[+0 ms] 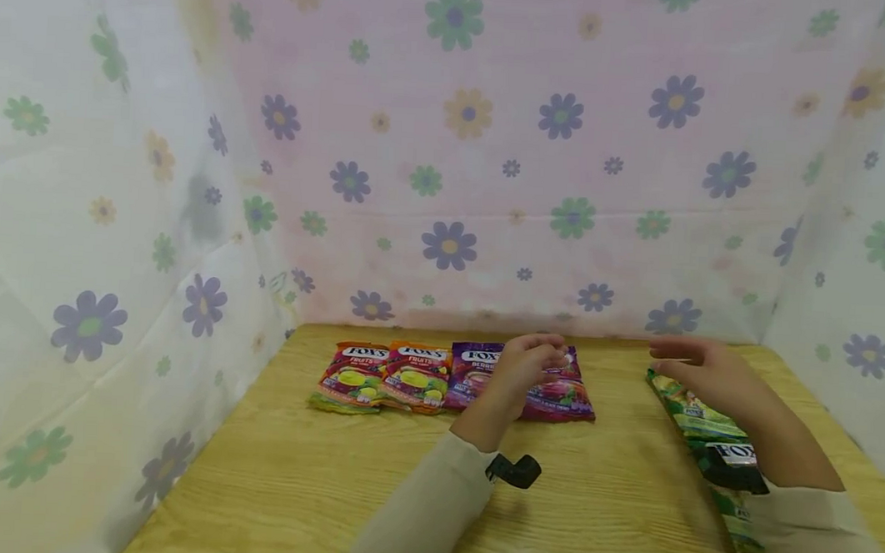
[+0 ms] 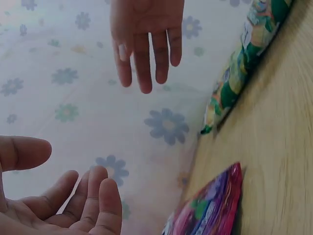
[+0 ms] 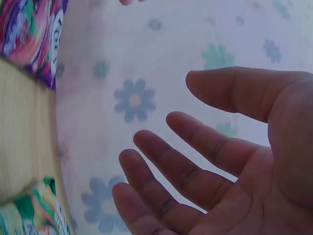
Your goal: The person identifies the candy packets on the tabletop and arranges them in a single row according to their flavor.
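Note:
My left hand (image 1: pixel 522 371) hovers in front of the purple candy bags and holds nothing; its fingers are loosely bent in the left wrist view. One purple bag (image 1: pixel 471 371) shows at its left, another purple bag (image 1: pixel 575 396) at its right, both partly covered by the hand. My right hand (image 1: pixel 714 387) is above the green candy bags, palm facing inward, fingers apart and relaxed in the right wrist view. A green bag (image 1: pixel 694 417) lies under it, and a further green bag (image 1: pixel 739 522) sits nearer me, half hidden by the forearm.
Two red-orange fruit candy bags, the left one (image 1: pixel 352 379) and the right one (image 1: pixel 416 381), lie side by side at the table's back left. The wooden table (image 1: pixel 311 487) is bounded by a flowered cloth (image 1: pixel 389 140) behind and at both sides.

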The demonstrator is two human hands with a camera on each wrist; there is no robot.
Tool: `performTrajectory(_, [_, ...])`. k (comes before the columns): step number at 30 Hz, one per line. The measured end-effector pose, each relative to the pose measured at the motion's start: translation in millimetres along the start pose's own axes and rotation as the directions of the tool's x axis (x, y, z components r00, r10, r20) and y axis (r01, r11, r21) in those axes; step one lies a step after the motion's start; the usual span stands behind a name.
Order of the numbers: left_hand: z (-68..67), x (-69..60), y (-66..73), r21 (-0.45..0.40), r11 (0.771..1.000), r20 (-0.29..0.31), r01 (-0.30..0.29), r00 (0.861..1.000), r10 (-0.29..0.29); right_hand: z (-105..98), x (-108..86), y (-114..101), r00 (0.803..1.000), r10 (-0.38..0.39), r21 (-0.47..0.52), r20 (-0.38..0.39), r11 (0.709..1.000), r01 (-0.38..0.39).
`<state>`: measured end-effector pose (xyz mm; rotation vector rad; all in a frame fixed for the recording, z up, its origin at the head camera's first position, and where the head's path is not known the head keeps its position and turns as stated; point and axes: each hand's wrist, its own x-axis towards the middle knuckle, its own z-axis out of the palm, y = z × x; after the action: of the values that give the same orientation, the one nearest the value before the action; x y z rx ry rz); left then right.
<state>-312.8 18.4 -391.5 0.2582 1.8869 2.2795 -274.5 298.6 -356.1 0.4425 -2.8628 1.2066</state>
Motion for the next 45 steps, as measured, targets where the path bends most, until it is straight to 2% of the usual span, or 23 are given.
performTrajectory(4, [22.0,4.0,-5.0,-0.043,0.999,0.011,0.021,1.0,-0.02,-14,-5.3,17,0.998,0.052,-0.033,-0.035,0.998,-0.054])
performTrajectory(7, [40.7,7.0,-12.0,-0.07,0.997,0.007,0.04,0.999,-0.039,-24,-8.3,29,0.994,0.1,-0.021,-0.05,0.995,-0.101])
performTrajectory(14, [83.4,12.7,-35.6,-0.084,0.993,-0.063,0.082,0.994,-0.087,-42,-15.8,62,0.985,0.16,0.012,-0.067,0.987,-0.16])
performTrajectory(17, [100.0,14.2,-47.6,-0.148,0.984,-0.077,0.103,0.99,-0.115,-47,-19.3,77,0.982,0.184,0.035,-0.043,0.982,-0.183])
performTrajectory(20, [114.8,12.4,-60.2,-0.284,0.948,-0.042,0.142,0.986,-0.16,-49,-22.0,90,0.973,0.227,0.053,-0.031,0.973,-0.225])
performTrajectory(24, [129.7,5.6,-75.0,-0.45,0.873,0.033,0.188,0.98,-0.194,-49,-23.8,106,0.956,0.293,0.081,-0.014,0.953,-0.291])
performTrajectory(27, [133.3,1.0,-84.8,-0.511,0.833,0.097,0.212,0.977,-0.189,-45,-23.6,115,0.941,0.336,0.08,-0.019,0.939,-0.334])
performTrajectory(30, [130.4,-0.4,-93.6,-0.534,0.81,0.153,0.24,0.971,-0.186,-41,-21.8,122,0.929,0.369,0.092,-0.03,0.926,-0.365])
performTrajectory(34, [121.8,1.4,-101.0,-0.573,0.773,0.18,0.274,0.961,-0.208,-39,-20.4,126,0.92,0.391,0.062,-0.042,0.92,-0.388])
performTrajectory(37, [116.0,2.6,-102.5,-0.606,0.742,0.196,0.286,0.958,-0.209,-38,-19.8,125,0.921,0.388,0.045,-0.035,0.921,-0.386])
performTrajectory(41, [111.7,3.3,-102.6,-0.605,0.739,0.246,0.296,0.952,-0.181,-35,-18.5,122,0.926,0.378,0.082,-0.001,0.923,-0.377])
performTrajectory(45, [111.3,3.7,-103.8,-0.579,0.755,0.284,0.308,0.944,-0.167,-35,-18.3,122,0.934,0.358,0.042,-0.002,0.933,-0.357])
